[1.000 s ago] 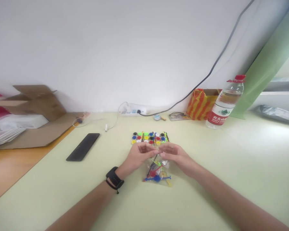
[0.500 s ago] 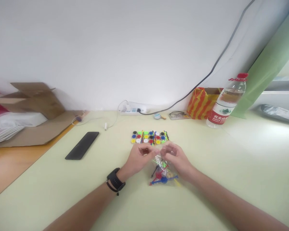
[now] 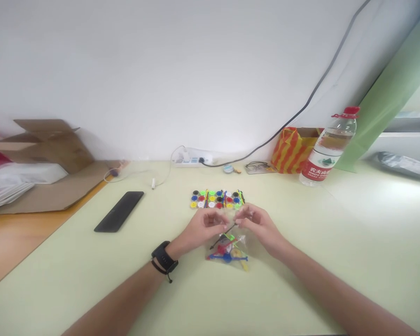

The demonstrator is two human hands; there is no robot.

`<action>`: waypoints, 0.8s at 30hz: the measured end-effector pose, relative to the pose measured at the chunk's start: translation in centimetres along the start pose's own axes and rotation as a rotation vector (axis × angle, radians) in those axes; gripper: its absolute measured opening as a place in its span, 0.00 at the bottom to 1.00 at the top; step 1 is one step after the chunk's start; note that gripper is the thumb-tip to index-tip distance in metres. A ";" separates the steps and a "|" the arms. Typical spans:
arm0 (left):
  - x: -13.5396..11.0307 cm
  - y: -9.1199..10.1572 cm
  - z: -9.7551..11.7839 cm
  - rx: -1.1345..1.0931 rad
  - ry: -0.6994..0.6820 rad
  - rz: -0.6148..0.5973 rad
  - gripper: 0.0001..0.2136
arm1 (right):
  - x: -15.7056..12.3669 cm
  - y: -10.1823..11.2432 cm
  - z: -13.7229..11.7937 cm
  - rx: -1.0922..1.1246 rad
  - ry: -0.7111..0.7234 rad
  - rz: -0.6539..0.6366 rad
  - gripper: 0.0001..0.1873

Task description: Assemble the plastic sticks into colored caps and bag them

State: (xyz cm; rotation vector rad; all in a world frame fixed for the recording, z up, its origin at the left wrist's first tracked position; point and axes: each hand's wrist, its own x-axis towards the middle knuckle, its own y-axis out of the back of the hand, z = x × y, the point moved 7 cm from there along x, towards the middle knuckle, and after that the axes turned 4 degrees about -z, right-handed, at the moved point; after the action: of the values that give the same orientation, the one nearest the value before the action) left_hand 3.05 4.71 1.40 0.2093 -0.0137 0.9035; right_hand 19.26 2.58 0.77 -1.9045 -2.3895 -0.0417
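Note:
A small clear plastic bag (image 3: pixel 231 249) of colourful toy sticks and discs lies on the pale green table (image 3: pixel 301 261) in front of me. My left hand (image 3: pixel 203 226), with a black watch on its wrist, pinches the bag's top edge. My right hand (image 3: pixel 257 224) pinches the same edge from the right side. A thin black stick (image 3: pixel 223 234) pokes up out of the bag between my hands. Just beyond my fingers lies a second packet of coloured discs and sticks (image 3: pixel 217 199).
A black phone (image 3: pixel 119 211) lies to the left. At the back stand a power strip (image 3: pixel 192 161), glasses (image 3: pixel 257 166), a striped orange bag (image 3: pixel 291 151) and a water bottle (image 3: pixel 327 149). Cardboard (image 3: pixel 52 154) and white bags sit far left.
The bag swung right and then back left under my hands. My fingers stayed pinched at its top, and a black stick now sticks out between them.

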 end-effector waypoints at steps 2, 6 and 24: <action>0.0 -0.2 -0.1 -0.028 -0.003 0.014 0.08 | 0.0 -0.3 -0.2 0.043 -0.022 -0.034 0.12; 0.1 -0.7 -0.1 -0.070 0.015 0.008 0.05 | -0.1 -0.9 0.3 0.043 -0.070 -0.084 0.12; 0.4 1.3 0.1 -0.027 -0.020 0.150 0.15 | 0.7 1.0 0.2 0.036 -0.028 -0.054 0.18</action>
State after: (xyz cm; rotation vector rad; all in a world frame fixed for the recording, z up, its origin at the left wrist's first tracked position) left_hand 2.28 5.81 1.81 0.1934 -0.0607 1.0501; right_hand 20.08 3.50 0.63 -1.8365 -2.4422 0.0243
